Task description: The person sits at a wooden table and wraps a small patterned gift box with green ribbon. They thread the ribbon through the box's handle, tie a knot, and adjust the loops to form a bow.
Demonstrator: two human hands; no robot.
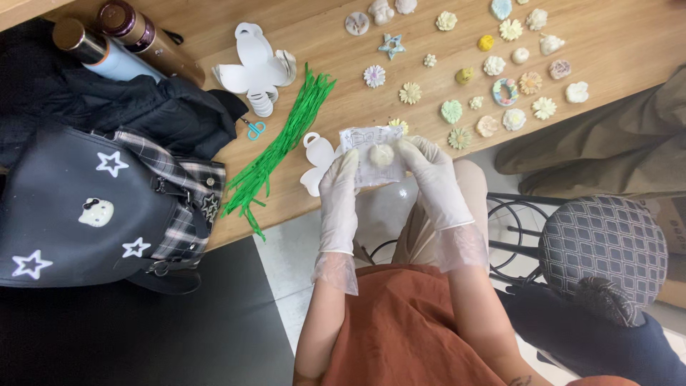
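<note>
Holding a small clear bag (371, 154) with printed white patches between both gloved hands, the person works just off the table edge (286, 207). A round cream-coloured piece (381, 155) sits inside or against the bag. As a judgement, the work is early: roughly two dozen moulded flower and shell pieces (500, 86) lie loose at one o'clock from the hands, unbagged. At nine o'clock rest a white card cutout (314, 163) and a bundle of green ties (282, 139); more cutouts (257, 68) lie at eleven. The left hand (339, 196) pinches the bag's left edge, fingers closed. The right hand (432, 179) curls over its right side, thumb pressing near the cream piece.
</note>
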